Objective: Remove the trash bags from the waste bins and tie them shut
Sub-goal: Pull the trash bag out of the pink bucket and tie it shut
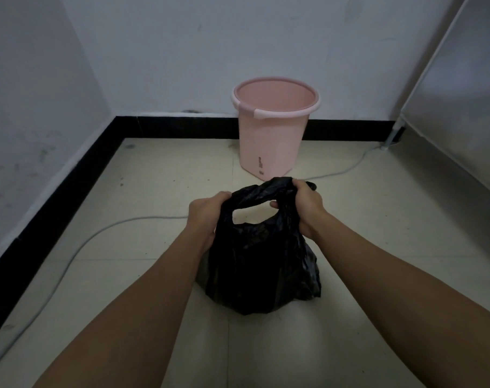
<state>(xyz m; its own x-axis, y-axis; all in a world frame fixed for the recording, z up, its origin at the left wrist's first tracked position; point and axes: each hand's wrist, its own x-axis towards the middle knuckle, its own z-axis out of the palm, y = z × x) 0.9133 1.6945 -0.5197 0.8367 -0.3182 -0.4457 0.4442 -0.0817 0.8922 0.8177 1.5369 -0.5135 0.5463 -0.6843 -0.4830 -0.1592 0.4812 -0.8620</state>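
Left hand (207, 215) and right hand (308, 207), both clenched round the gathered top of one black trash bag (260, 264). Beyond, one pink waste bin (271, 135), one grey cable (98, 233).

Pale pink bin (274, 141), small dark print low on its side. In front of the bin, plain black trash bag (262, 264). Behind the bin, black skirting (182, 127) under white wall (238, 37). Beneath it, cream floor (168, 177), grey cable (154, 217).

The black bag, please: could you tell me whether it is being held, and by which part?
Yes. The left hand and the right hand each grip the black bag at one side of its gathered top.
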